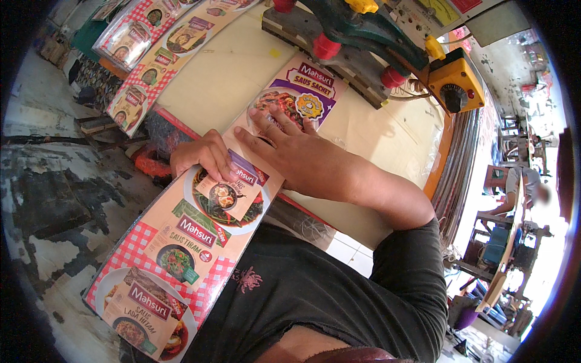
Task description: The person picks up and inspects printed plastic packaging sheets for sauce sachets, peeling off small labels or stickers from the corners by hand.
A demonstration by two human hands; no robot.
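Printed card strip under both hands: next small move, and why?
Probably slide the printed card strip further up the cream table toward the green and red machine. The right hand lies flat on its upper end, the left hand grips its left edge, and much of the strip overhangs the table toward the person. That is a judgement only.

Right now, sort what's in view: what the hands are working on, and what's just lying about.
In hand:
- long printed card strip, gripped at its edge by the left hand, pressed flat by the right hand
- cream table under it

Lying about:
- more printed strips
- green machine
- yellow control box
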